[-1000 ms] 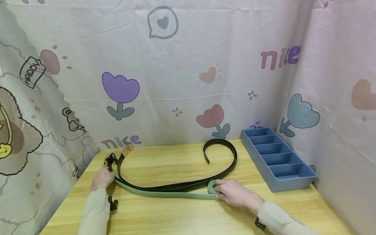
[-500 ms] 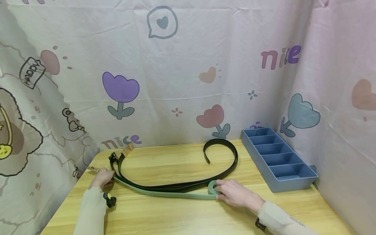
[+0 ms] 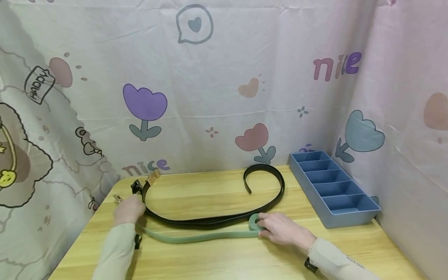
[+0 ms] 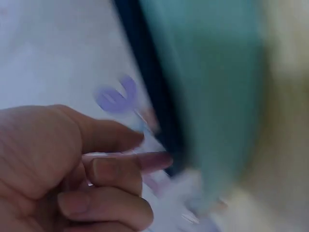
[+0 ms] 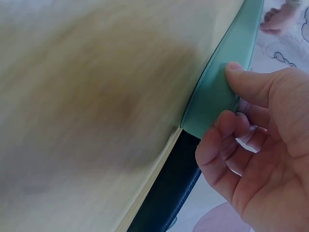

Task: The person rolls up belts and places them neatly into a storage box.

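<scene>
A green belt (image 3: 196, 238) runs along the wooden table, its right end wound into a roll. My right hand (image 3: 281, 228) grips that roll, the thumb on one side and curled fingers on the other in the right wrist view. Behind the green strap lie black belts (image 3: 210, 223), overlapping in a long curve. My left hand (image 3: 129, 209), blurred, is over the left ends of the straps. In the left wrist view its index fingertip is at a dark strap (image 4: 157, 87) beside the green one; a firm grip is not visible. A metal buckle (image 3: 118, 198) shows beyond this hand.
A blue-grey divided tray (image 3: 327, 217) stands at the right rear, with several compartments. A black buckle (image 3: 136, 186) and a gold-coloured buckle (image 3: 153, 177) lie at the back left. A printed curtain (image 3: 210, 97) hangs behind the table.
My left hand has moved slightly right over the last half second. The green strap's left part has shifted towards me, away from the black belts. My right hand stays at the roll.
</scene>
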Demonstrator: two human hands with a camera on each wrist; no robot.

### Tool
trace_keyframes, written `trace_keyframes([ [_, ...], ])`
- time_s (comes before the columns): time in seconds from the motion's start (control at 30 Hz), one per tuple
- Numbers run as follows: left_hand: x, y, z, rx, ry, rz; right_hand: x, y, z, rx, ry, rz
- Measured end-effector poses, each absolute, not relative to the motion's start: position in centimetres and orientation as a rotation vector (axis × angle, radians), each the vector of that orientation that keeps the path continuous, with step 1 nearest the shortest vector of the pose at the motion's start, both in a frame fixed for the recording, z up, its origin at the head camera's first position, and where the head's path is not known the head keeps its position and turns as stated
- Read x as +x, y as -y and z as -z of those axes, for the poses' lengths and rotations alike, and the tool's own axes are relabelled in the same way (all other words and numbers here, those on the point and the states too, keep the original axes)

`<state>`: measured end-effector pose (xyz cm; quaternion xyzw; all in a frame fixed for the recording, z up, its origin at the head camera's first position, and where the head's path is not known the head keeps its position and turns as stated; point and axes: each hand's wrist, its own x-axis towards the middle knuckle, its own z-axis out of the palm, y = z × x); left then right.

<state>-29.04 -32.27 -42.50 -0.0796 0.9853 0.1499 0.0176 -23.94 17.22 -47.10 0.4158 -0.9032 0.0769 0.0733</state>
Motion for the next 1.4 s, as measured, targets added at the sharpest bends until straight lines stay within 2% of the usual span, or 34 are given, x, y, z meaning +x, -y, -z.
trace_keyframes([
  [0.2,-28.5,25.0,42.3,0.028,-3.192,-0.435,-23.8,-17.3,47.0,1.227,2.735,-0.230],
  [0.5,-26.3,14.3,44.6,0.530,-3.244,-0.567,-23.8,-17.1,47.2,1.226,2.727,-0.225],
  [0.83,-24.9,8.2,45.6,1.252,-2.906,-0.543,-23.9,-17.3,47.2,1.222,2.731,-0.235],
  [1.07,-24.3,4.7,46.3,1.325,-2.929,-0.234,-24.1,-17.1,47.0,1.247,2.747,-0.277],
  [1.4,-25.3,2.4,46.3,1.275,-2.784,-0.295,-24.4,-17.8,46.3,1.375,2.740,-0.241],
])
